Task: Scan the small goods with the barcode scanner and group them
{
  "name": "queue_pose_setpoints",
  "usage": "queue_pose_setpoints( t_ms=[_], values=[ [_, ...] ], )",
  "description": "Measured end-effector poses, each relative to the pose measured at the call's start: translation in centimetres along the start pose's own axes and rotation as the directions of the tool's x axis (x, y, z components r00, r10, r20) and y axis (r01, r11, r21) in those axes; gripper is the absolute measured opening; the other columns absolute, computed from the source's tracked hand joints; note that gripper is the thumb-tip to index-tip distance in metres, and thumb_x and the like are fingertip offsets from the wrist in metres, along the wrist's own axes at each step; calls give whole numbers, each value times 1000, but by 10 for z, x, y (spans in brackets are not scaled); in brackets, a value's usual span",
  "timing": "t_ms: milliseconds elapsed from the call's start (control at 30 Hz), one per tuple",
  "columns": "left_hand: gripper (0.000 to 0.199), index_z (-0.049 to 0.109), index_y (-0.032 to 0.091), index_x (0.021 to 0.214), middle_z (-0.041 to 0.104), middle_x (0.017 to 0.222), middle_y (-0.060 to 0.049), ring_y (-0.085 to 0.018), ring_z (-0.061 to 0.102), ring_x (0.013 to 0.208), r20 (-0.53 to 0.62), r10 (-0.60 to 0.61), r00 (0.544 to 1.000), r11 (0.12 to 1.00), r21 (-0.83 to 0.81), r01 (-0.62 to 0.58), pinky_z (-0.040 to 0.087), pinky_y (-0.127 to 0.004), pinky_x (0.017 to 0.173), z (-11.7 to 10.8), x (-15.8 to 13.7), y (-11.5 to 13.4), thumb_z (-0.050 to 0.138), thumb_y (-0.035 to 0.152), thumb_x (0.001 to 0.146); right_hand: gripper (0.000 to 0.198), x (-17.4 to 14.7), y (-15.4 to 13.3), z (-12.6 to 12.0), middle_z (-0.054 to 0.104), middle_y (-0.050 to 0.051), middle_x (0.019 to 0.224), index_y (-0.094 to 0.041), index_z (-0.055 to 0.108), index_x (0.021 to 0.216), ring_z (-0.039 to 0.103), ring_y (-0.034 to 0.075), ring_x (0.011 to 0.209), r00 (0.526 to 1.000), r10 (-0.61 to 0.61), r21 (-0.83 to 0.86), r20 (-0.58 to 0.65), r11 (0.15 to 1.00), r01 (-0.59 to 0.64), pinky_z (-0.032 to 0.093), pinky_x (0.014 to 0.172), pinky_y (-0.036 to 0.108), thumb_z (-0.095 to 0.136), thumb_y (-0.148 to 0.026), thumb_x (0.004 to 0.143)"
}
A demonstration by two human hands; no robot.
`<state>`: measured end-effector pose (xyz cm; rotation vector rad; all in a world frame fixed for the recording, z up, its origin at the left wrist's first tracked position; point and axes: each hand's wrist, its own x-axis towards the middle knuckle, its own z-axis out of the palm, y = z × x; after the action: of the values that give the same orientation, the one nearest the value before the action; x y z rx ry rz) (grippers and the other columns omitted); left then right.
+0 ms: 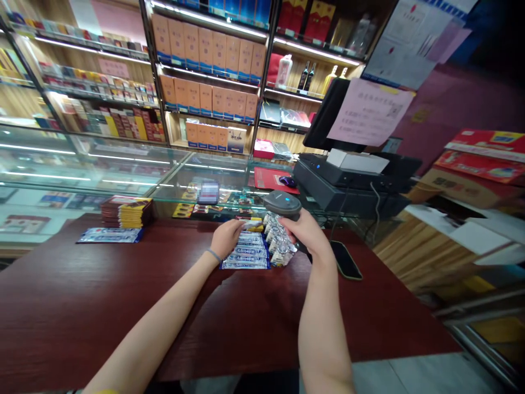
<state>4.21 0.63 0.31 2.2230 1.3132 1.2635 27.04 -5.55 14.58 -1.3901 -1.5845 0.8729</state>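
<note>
Two hands: the left hand (225, 239) pinches a small pale packet (253, 224) at its near end; the right hand (307, 229) is wrapped round the grip of a handheld scanner (282, 201).
Pale packet: juts from the left fingertips towards 3 o'clock, long axis roughly 9 to 3; the left hand is the nearer, and its print is too small to read.
Scanner head: at 2 o'clock from the pale packet, near but apart from it, and at about 10 o'clock from the right hand.
Blue-and-white packets (246, 254): at 4 o'clock from the left hand, laid in a row on the tabletop (184, 312), long axes 9 to 3.
Silvery packs (279, 243): just beside that row at its 3 o'clock end, and at 8 o'clock from the right hand.
Phone (348, 260): at 4 o'clock from the right hand, lying flat, long axis 11 to 5.
Lone blue packet (110, 235): well apart at 9 o'clock from the left hand, just in front of a brown-and-yellow stack (133, 212).
</note>
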Motion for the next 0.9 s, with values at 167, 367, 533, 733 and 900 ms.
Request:
queue_pose_setpoints(
  t_ms=[167, 367, 533, 733, 900],
  values=[
    [36, 65, 18, 115, 71, 91, -5, -16, 67, 73, -124, -418, 900, 787, -545, 290, 54, -26, 66, -33, 12, 6, 45, 44, 101, 19, 1, -8, 9, 50, -8, 48, -24, 55, 85, 44, 13, 36, 1000, -10, -8, -4, 1000, 10, 34, 38, 25, 68, -34, 76],
    [29, 66, 12, 103, 71, 94, -9, -12, 64, 66, 274, -594, 757, 360, -751, 554, 55, -23, 57, -81, -9, -17, 60, 39, 94, 30, 3, -15, 33, 58, -6, 54, -22, 62, 103, 47, 13, 37, 1000, -15, -68, 24, 998, 17, 35, 38, 25, 68, -34, 76],
    [32, 69, 10, 107, 72, 100, -12, -12, 66, 71, 398, -558, 728, 323, -704, 632, 56, -22, 60, -116, -42, -51, 77, 30, 83, 45, 5, -16, 57, 66, -3, 64, -21, 63, 120, 49, 13, 38, 992, -42, -190, 118, 980, 64, 38, 41, 26, 68, -34, 78],
    [38, 70, 9, 108, 73, 110, -16, -16, 71, 80, 445, -519, 730, 310, -698, 646, 60, -27, 72, -137, -60, -88, 82, 31, 79, 57, 1, -22, 94, 72, 0, 80, -26, 55, 133, 63, 18, 58, 970, -70, -319, 233, 937, 145, 45, 56, 27, 68, -30, 78],
    [37, 71, 9, 110, 72, 113, -16, -17, 73, 83, 444, -530, 723, 281, -712, 644, 60, -27, 77, -140, -64, -101, 80, 30, 81, 52, -4, -22, 119, 75, 2, 96, -30, 55, 128, 71, 24, 79, 956, -54, -414, 289, 893, 176, 48, 66, 29, 69, -31, 77]
  ],
)
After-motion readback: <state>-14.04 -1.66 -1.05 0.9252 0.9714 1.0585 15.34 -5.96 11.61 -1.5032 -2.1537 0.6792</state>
